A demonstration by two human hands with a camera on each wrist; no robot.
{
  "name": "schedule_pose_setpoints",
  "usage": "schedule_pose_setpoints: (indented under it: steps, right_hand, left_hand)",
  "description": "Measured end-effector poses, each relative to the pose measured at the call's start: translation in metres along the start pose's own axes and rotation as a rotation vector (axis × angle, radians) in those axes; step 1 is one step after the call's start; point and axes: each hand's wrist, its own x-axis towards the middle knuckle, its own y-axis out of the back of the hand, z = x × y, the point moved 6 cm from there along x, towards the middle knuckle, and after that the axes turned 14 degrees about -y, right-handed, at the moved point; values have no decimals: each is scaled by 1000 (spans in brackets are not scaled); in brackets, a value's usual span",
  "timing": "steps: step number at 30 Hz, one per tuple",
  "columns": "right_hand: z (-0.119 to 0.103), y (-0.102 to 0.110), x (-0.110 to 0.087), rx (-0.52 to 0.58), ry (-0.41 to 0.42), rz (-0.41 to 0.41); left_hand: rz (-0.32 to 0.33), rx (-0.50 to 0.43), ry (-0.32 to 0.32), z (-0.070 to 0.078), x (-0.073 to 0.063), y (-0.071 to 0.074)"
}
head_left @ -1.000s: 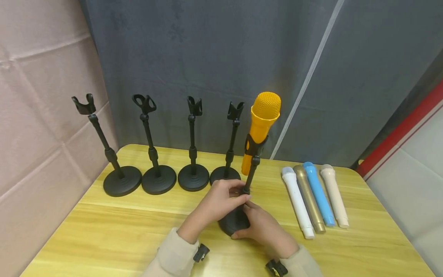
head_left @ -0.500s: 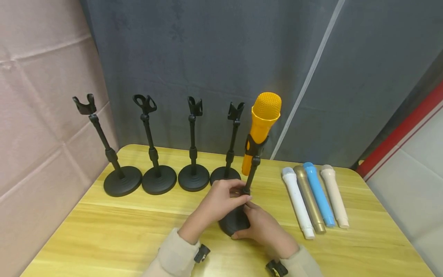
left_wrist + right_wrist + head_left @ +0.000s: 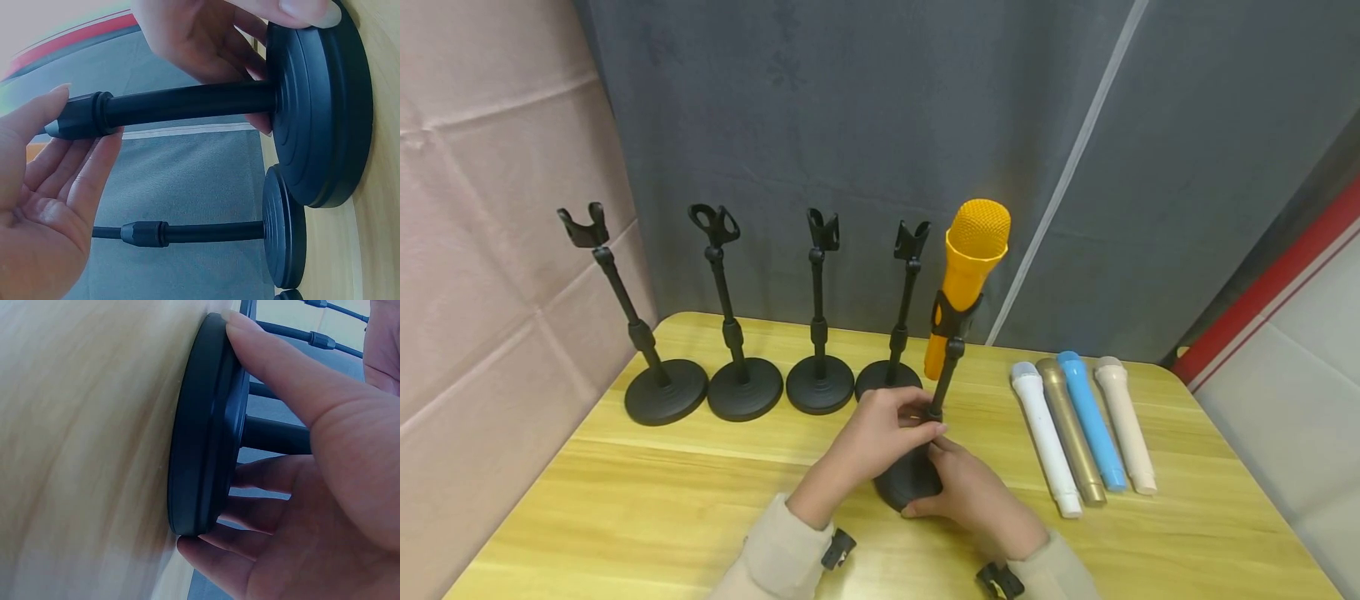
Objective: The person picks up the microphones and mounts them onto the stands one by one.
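Note:
An orange microphone sits tilted in the clip of a black desktop microphone stand near the middle of the table. My left hand pinches the collar partway up the pole between thumb and fingers, as the left wrist view shows. Lower down, my right hand holds the round base, thumb on its upper edge and fingers spread around the far side. The base stands on the tabletop in the right wrist view. From the head view, the hands hide the lower pole and part of the base.
Several more black stands with bare clips line the back left, the closest one just behind my left hand. To the right lie a white microphone, a gold one, a blue one and a beige one. A grey curtain hangs behind.

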Motion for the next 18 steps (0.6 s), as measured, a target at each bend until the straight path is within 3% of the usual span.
schedule_pose_setpoints:
  steps: [18]
  right_hand:
    - [-1,1,0,0,38,25]
  left_hand:
    - [22,35,-18,4,0,-1]
